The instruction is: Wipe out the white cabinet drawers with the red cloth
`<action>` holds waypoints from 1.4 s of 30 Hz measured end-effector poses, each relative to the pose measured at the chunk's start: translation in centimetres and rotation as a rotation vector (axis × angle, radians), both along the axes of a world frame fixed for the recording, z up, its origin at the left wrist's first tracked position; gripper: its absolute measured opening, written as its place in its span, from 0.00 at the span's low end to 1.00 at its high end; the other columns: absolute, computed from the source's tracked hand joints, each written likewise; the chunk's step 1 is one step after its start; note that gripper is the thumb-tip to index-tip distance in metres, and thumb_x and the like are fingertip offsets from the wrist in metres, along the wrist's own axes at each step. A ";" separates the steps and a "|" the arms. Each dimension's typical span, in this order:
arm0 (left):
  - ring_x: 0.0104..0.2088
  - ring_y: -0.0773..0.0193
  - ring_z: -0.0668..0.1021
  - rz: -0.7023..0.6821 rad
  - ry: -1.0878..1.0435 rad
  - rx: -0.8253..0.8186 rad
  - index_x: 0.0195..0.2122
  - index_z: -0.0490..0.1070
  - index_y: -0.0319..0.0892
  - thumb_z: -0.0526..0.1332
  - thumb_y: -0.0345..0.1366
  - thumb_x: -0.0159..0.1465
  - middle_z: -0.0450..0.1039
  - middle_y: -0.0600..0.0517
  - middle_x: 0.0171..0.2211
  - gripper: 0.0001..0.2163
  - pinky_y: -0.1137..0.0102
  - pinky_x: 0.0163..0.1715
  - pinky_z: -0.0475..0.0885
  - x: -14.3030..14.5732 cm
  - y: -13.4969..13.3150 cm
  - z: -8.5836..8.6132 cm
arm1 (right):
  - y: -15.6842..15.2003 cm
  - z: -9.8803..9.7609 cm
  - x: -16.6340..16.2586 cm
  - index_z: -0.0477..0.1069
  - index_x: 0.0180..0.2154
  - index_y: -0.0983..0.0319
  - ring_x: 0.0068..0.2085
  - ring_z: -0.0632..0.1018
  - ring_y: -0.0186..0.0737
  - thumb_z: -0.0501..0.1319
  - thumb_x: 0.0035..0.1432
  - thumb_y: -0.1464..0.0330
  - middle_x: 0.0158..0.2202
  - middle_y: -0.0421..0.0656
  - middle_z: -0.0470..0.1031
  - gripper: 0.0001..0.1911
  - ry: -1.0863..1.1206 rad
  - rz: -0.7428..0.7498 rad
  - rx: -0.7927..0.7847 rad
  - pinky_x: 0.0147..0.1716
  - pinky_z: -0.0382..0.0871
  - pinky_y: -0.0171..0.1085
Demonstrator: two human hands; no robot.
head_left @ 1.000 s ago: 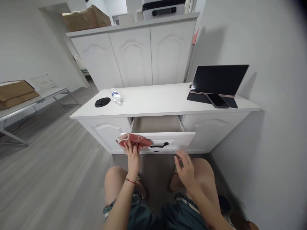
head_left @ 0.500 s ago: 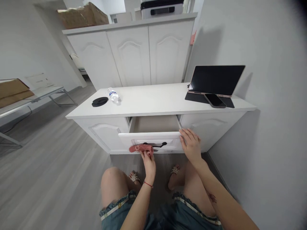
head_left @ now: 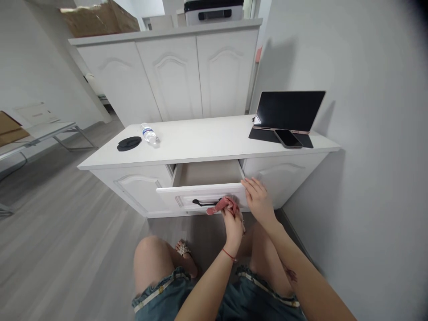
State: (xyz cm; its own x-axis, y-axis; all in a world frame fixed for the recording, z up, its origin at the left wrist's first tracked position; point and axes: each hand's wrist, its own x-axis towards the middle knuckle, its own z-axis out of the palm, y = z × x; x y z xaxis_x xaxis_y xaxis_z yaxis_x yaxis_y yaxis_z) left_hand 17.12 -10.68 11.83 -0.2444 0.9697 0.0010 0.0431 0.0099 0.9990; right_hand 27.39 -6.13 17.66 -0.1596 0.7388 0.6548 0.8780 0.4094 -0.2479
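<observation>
A low white cabinet (head_left: 207, 147) stands in front of me with its middle drawer (head_left: 200, 196) pulled open. My left hand (head_left: 232, 223) grips a red cloth (head_left: 223, 205) and presses it on the drawer front, just right of the black handle (head_left: 205, 203). Fingers together, my right hand (head_left: 256, 200) rests flat on the drawer front's top right corner. The inside of the drawer looks bare.
On the cabinet top lie a water bottle (head_left: 149, 133), a black round lid (head_left: 129, 143), a tablet (head_left: 287, 111) propped on its stand and a phone (head_left: 288, 138). A tall white cupboard (head_left: 174, 76) stands behind. The wall is close on the right. My knees are near the drawer.
My left hand has slid the red cloth rightward along the drawer front, from its left end to past the handle. My right hand rose to the drawer's right corner.
</observation>
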 end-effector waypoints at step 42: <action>0.37 0.65 0.80 0.053 -1.359 -0.006 0.56 0.61 0.40 0.46 0.26 0.67 0.76 0.43 0.45 0.17 0.69 0.36 0.77 -26.7 -0.7 6.9 | -0.1 -0.6 -1.1 0.66 0.53 0.65 0.60 0.62 0.51 0.50 0.63 0.68 0.54 0.52 0.69 0.18 0.000 -0.060 0.054 0.58 0.58 0.55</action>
